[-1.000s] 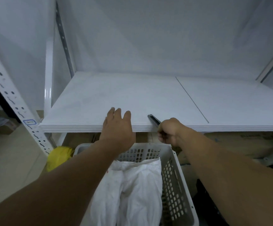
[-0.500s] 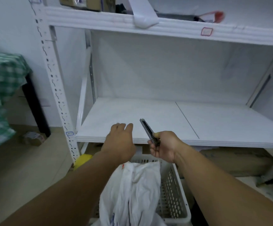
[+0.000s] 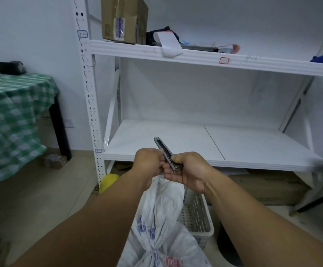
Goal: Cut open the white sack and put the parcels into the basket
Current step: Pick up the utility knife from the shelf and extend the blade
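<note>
Hands meet in the middle, just in front of the empty lower shelf [image 3: 176, 137]. The right hand [image 3: 188, 171] is wrapped around the near end of a small grey cutter [image 3: 166, 154], and its far end points up and away. The left hand [image 3: 149, 163] is curled too, with its fingertips pinching the side of the cutter, so it looks like the blade is about to be slid out. The white sack [image 3: 162, 224] hangs right below the hands, with its top bunched under them and blue and red print lower down. It sits in, or partly over, the white basket [image 3: 197, 218] with holes, on the floor near the shelf. To do this step well, push the blade out only a little, keep the fingers on the sides and not in front of the tip, and point it away from the body. Then hold the sack tight near the top and cut across slowly, so the parcels inside do not get sliced. No parcels show yet; they are hidden in the sack. I cannot tell if the blade is out. Most of the basket is covered by the sack and arms. The left side of the room is blurry.
</note>
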